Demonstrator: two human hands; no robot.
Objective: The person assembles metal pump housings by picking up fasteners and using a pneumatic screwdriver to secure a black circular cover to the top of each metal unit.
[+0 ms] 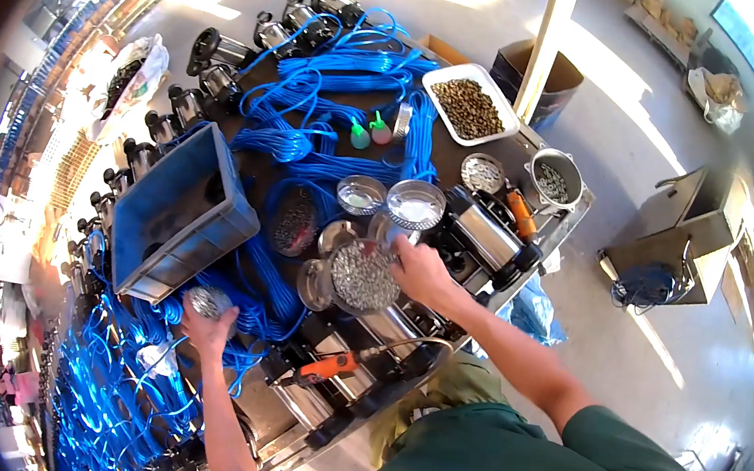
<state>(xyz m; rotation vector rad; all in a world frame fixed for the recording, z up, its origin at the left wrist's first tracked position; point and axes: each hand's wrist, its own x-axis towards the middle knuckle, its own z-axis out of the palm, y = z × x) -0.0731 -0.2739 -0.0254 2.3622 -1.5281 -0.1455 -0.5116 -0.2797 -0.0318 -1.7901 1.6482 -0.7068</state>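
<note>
My left hand [208, 331] is closed round a silvery perforated metal cup [208, 301], next to the lower corner of a blue plastic crate [238, 208]. My right hand [422, 272] reaches to the edge of a round bowl of small metal parts [364, 276]. Its fingertips are bunched together, and what they pinch is too small to make out. Beyond that hand stand two round metal dishes, one nearer the middle [361, 195] and one further right [415, 204]. Coils of blue cable [280, 142] surround them.
Steel-bodied pumps [491, 236] line the bench edges. Orange-handled power screwdrivers lie at the front [327, 368] and right [521, 214]. A white tray of brass-coloured parts [506, 124], a metal pot [577, 181] and two small bottles [360, 136] stand further back. A post [548, 48] rises behind.
</note>
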